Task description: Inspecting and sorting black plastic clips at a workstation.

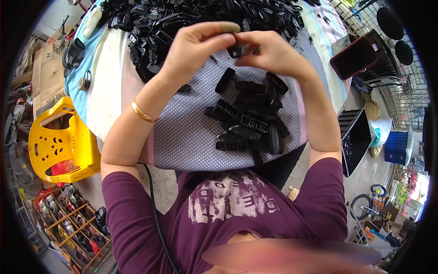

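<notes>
Both hands meet over the table, just short of a big heap of black plastic parts. A small black plastic part is pinched between them, partly hidden by the fingers. My left hand closes thumb and forefinger at its upper end; a tan cover sits on the forefinger's tip. My right hand grips it from the other side with bent fingers. Nearer me lies a smaller pile of long black plastic pieces, some showing a ribbed, hollow side. The dotted grey cloth lies beneath.
A yellow plastic chair stands left of the table, with a shoe rack nearer me. At right, a phone rests against a black box, above a black tray. A black cable runs down my front.
</notes>
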`<control>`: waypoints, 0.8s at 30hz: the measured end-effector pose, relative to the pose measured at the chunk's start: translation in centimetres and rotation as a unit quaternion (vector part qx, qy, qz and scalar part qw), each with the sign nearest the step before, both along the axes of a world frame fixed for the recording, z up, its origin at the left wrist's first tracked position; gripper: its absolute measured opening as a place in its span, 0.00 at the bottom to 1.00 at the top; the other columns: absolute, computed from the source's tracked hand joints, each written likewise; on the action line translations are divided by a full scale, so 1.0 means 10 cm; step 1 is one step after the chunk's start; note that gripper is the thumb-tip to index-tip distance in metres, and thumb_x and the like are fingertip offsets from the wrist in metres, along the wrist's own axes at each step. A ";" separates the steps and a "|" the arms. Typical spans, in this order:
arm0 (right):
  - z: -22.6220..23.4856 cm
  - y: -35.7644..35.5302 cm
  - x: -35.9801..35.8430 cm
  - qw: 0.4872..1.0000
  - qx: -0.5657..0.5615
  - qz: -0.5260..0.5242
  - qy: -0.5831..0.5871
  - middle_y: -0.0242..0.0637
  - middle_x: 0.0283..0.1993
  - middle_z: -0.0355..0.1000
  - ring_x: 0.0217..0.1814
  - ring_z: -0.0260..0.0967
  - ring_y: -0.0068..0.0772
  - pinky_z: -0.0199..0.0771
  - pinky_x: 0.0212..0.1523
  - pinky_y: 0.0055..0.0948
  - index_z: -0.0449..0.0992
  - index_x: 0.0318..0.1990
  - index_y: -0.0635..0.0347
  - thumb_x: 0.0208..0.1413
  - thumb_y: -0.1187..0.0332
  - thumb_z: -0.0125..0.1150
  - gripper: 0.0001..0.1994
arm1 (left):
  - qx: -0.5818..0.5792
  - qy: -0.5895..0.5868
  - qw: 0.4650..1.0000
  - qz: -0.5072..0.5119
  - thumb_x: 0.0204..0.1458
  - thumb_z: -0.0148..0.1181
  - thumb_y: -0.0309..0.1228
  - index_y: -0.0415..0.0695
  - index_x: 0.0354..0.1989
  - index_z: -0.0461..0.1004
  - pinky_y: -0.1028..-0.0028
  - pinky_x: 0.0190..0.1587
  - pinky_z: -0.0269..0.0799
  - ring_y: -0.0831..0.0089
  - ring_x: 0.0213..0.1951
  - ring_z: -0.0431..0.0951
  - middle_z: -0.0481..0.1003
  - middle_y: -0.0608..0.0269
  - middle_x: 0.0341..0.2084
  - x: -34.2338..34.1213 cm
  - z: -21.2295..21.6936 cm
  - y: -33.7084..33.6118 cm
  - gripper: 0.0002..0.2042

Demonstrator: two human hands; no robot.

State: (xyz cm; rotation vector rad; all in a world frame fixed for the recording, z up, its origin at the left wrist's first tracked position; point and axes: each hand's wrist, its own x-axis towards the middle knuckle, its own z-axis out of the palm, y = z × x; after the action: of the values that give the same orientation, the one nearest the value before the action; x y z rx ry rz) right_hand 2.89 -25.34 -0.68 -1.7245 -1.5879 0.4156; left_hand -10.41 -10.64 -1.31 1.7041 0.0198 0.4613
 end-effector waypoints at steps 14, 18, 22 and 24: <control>-0.68 0.24 1.33 0.901 0.205 -0.275 -0.267 0.48 0.38 0.72 0.42 0.69 0.48 0.67 0.43 0.38 0.74 0.39 0.64 0.47 0.68 0.54 0.12 | 0.446 -0.040 0.893 0.047 0.44 0.61 0.33 0.43 0.40 0.75 0.66 0.50 0.66 0.57 0.46 0.68 0.67 0.54 0.46 0.25 -0.34 -0.29 0.14; -0.32 0.14 0.93 0.930 0.322 -0.176 -0.017 0.46 0.26 0.72 0.32 0.71 0.47 0.70 0.35 0.36 0.75 0.27 0.63 0.43 0.68 0.58 0.07 | 0.353 0.058 0.932 0.055 0.43 0.60 0.27 0.40 0.33 0.75 0.68 0.44 0.70 0.58 0.40 0.73 0.68 0.52 0.42 0.18 -0.24 -0.25 0.08; -0.19 0.08 0.81 0.868 0.233 -0.348 -0.267 0.43 0.27 0.73 0.32 0.72 0.39 0.71 0.35 0.29 0.74 0.31 0.64 0.42 0.75 0.59 0.06 | 0.273 0.034 0.958 0.083 0.40 0.56 0.19 0.39 0.36 0.74 0.72 0.42 0.71 0.63 0.37 0.74 0.71 0.55 0.36 0.19 -0.27 -0.19 0.12; -0.06 0.10 0.48 0.917 0.265 -0.289 0.069 0.38 0.32 0.73 0.33 0.71 0.28 0.71 0.37 0.24 0.72 0.40 0.63 0.44 0.75 0.61 0.13 | 0.089 0.033 0.993 0.076 0.41 0.55 0.18 0.41 0.50 0.68 0.76 0.42 0.70 0.73 0.39 0.73 0.72 0.58 0.38 0.19 -0.28 -0.13 0.22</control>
State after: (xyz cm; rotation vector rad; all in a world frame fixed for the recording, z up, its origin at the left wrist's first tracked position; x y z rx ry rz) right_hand 7.71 -24.32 -1.25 -1.5851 -0.9042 -0.1760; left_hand -8.48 -11.93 -4.11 1.9004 0.1623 0.5319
